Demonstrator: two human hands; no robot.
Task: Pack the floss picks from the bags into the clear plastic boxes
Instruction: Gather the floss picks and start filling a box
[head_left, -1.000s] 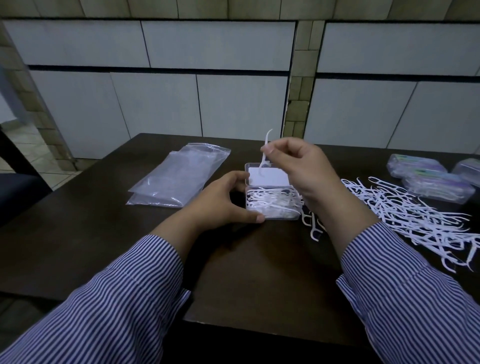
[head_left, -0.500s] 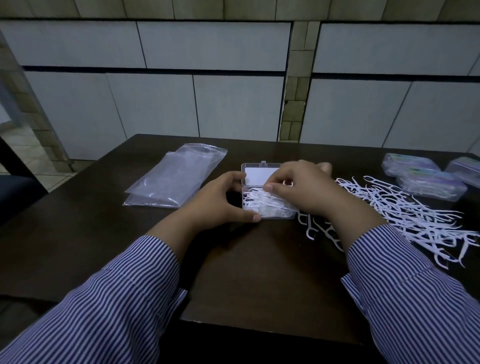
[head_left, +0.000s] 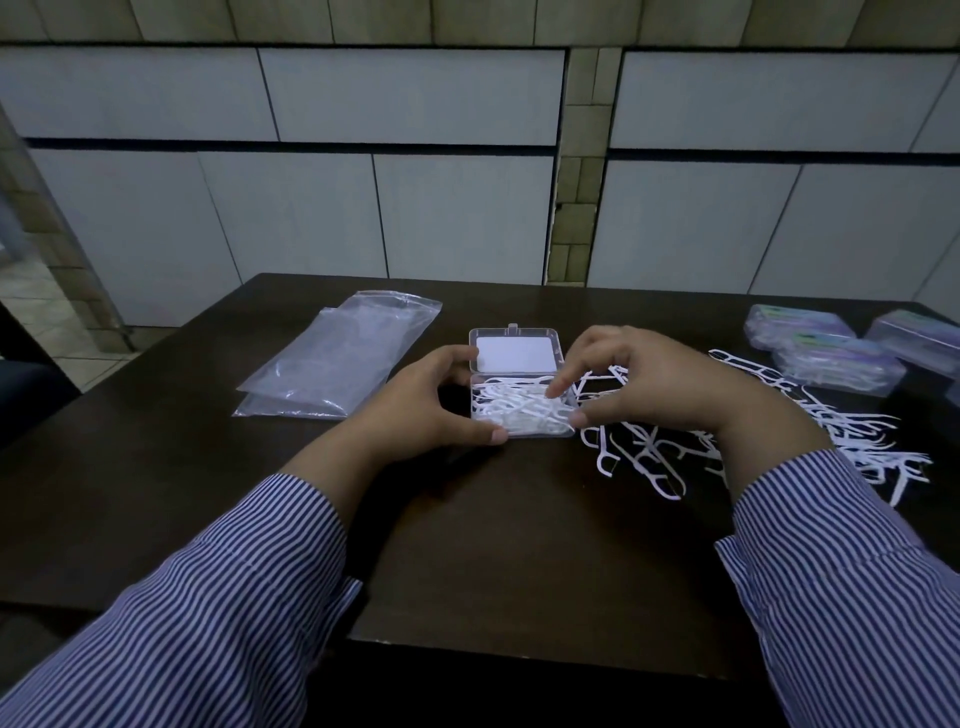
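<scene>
The step in hand looked to be the filling of one box: the open clear plastic box (head_left: 521, 402) sat near the middle of the bench (head_left: 156, 493), its hinged lid (head_left: 515, 351) laid back flat toward the far edge, with a white card showing through it. The left hand (head_left: 422, 406) held the box steady, thumb curled round its near left corner and the other fingers bent against the left wall up by the hinge. The right hand (head_left: 641, 387) hovered at the box's right wall, its fingers loosely curved; the forefinger reached down into the tray and touched the picks there, the thumb sat by the near right corner. Whether that hand pinched a pick could not be told; nothing was plainly gripped.

The tray held a tangled white heap of floss picks (head_left: 511, 408), already nearly level with the rim. By that, this box seemed close to full. The next move would likely call for pressing the heap flat so no handle stood above the rim, then either fetching a few more picks or swinging the lid over and snapping its tab.

Loose floss picks (head_left: 810, 410) lay scattered from just right of the box toward the right edge, some crossing one another. Closed filled boxes (head_left: 831, 358) stood at the far right corner. Two flat, apparently emptied bags (head_left: 337, 358) lay left of the box, toward the far left corner.
</scene>
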